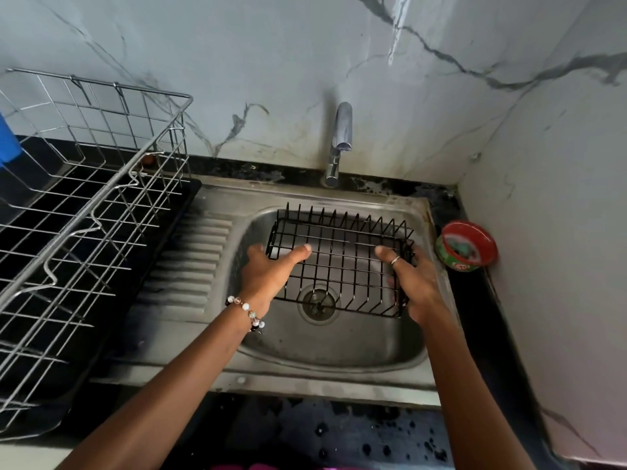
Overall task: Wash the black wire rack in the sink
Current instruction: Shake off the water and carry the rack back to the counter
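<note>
I stood at a black speckled worktop (356,435) set into a corner of white marble-veined wall (237,45). A steel sink (305,374) was let into it, with a ribbed drainboard (190,266) on its left side and a chrome tap (339,140) rising at the back edge, above the basin. No water showed at the spout.

The black rack (339,262) was in the basin, towards its back and right side, with its upright prongs along the far edge and the drain (318,304) showing through and just in front of its bars. My left hand (271,273) gripped the rack's left end, thumb laid over the top wires and fingers curled under the frame. My right hand (412,283) clamped its right end the same way, a ring on the thumb. A beaded bracelet (246,308) sat on my left wrist.

On the worktop's left part stood a large steel wire drainer (84,205), open and tilted, with something blue (8,140) at its far left. At the right edge, against the wall, lay a small red and green tub (466,245) on its side; I could not tell what it held.
</note>
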Available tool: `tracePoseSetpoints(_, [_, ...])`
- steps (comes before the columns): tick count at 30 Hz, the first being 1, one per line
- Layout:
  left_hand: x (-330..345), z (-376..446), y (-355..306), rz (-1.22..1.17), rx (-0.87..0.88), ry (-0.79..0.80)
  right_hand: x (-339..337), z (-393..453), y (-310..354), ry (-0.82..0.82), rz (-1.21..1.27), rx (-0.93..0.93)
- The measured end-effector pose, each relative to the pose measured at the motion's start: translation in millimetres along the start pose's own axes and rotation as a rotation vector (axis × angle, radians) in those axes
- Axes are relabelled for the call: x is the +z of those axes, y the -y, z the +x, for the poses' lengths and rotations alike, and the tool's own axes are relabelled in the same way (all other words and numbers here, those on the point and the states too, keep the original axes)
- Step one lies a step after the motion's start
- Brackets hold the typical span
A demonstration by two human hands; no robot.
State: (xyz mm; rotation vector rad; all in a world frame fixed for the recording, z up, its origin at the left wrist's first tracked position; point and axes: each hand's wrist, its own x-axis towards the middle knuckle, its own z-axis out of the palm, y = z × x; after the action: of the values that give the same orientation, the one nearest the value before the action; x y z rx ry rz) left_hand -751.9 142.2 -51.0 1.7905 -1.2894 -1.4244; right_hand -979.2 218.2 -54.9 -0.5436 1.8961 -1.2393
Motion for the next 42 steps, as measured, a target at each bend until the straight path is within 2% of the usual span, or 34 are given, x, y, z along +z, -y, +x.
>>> tracePoseSetpoints(5, [6.0,-10.0,4.8,-0.017,-0.071,0.023,-3.1,-4.2,1.8,0.033,-0.026,0.041])
tracePoseSetpoints(8, [8.0,-15.0,5.3,0.0,-0.015,-0.009,-9.6,-6.6,4.6,0.013,-0.018,-0.019])
tracePoseSetpoints(15, [-0.8,-21.6,-7.5,0.043,-0.087,0.103,-18.1,-20.2,14.2,0.085,-0.026,0.035])
tracePoseSetpoints(22, [-54.1,-54.9,-61.3,0.094,0.018,0.221,-28.5,-58.5,75.7,0.166,-0.063,-0.067])
tracePoseSetpoints(25, [-93.0,-83.9,-87.8,0.107,-0.018,0.259,-20.5,-78.0,110.1,0.213,-0.105,-0.123])
tracePoseSetpoints(27, [-125.5,-101.1,-100.6,0.109,-0.019,0.261,-7.4,-90.4,134.4,0.236,-0.134,-0.169])
tracePoseSetpoints(34, [-247.3,-117.8,-131.3,0.09,0.071,0.047,78.5,-135.8,223.4,0.382,-0.171,-0.378])
tracePoseSetpoints(39, [-349.0,-86.9,-131.6,-0.148,0.005,0.068,175.4,-157.2,277.4,0.449,-0.322,-0.418])
tracePoseSetpoints(42, [-395.1,-59.7,-106.7,-0.193,-0.078,0.103,242.2,-166.6,298.4,0.481,-0.422,-0.47])
